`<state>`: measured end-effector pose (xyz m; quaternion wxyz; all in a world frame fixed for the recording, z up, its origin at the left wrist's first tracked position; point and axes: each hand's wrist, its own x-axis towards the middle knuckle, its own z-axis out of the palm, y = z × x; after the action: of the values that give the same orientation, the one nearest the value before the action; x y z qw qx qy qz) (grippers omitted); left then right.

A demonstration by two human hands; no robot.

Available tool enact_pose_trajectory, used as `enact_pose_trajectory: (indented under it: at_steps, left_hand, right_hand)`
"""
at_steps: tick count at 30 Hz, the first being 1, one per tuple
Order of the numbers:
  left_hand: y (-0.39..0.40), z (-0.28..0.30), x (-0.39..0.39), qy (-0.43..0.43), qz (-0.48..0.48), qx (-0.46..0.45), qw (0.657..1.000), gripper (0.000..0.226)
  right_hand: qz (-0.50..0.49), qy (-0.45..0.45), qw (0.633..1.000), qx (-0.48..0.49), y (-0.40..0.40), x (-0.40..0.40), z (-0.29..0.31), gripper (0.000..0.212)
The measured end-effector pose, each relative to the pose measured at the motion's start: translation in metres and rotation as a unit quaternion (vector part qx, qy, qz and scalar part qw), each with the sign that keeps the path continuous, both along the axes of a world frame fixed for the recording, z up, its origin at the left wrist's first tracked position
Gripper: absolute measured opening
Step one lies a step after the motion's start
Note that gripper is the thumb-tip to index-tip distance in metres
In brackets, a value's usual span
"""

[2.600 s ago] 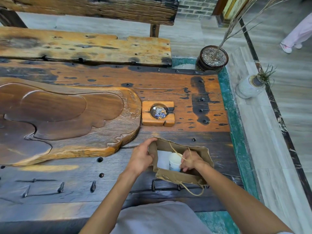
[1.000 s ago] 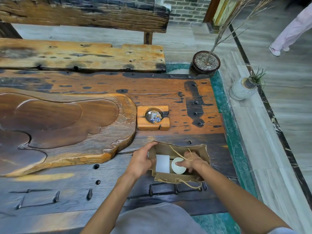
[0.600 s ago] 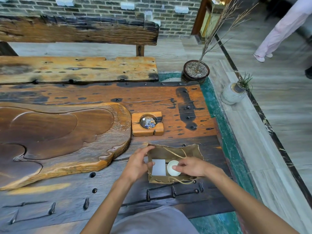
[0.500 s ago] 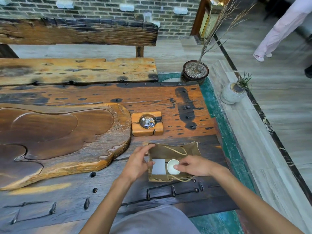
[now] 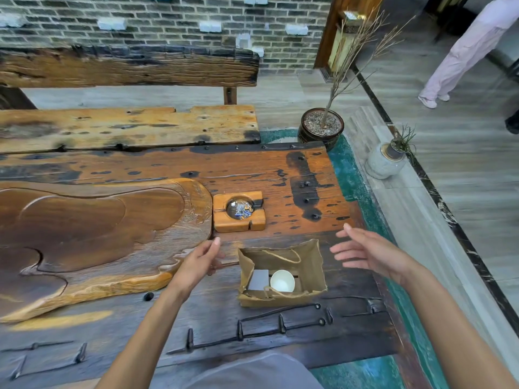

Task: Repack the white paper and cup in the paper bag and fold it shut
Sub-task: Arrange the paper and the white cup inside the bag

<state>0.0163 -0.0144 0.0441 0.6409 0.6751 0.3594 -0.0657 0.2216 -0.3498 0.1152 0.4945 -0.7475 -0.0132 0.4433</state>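
I see the paper bag standing open on the bench, between my two hands and touched by neither. My left hand is just to the left of the bag, fingers loosely spread, holding nothing. My right hand is to the right of it, palm open, also holding nothing. Inside the bag, the white paper lies on the side of my left hand, and the cup stands upright beside it. A wooden ashtray sits beyond the bag.
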Motion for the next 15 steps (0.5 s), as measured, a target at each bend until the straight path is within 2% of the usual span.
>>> enact_pose_trajectory:
  at_steps: [4,7,13,15]
  left_hand:
    - [-0.002,-0.024,0.01,0.062,0.038,-0.125,0.99,0.064]
    - [-0.012,-0.043,0.013,0.099,0.024,-0.178,0.979,0.079]
    - [-0.035,-0.053,0.021,0.116,-0.014,-0.237,0.964,0.087]
    - [-0.041,-0.053,0.024,0.111,-0.023,-0.253,0.961,0.084]
  right_hand:
    - [-0.068,0.085,0.992,-0.06,-0.001,-0.003,-0.05,0.068]
    - [-0.069,0.128,0.985,-0.098,0.005,-0.011,-0.078,0.074]
    - [-0.05,0.17,0.978,-0.109,0.023,-0.023,-0.103,0.08]
    - [-0.037,0.172,0.978,-0.109,0.028,-0.024,-0.105,0.079]
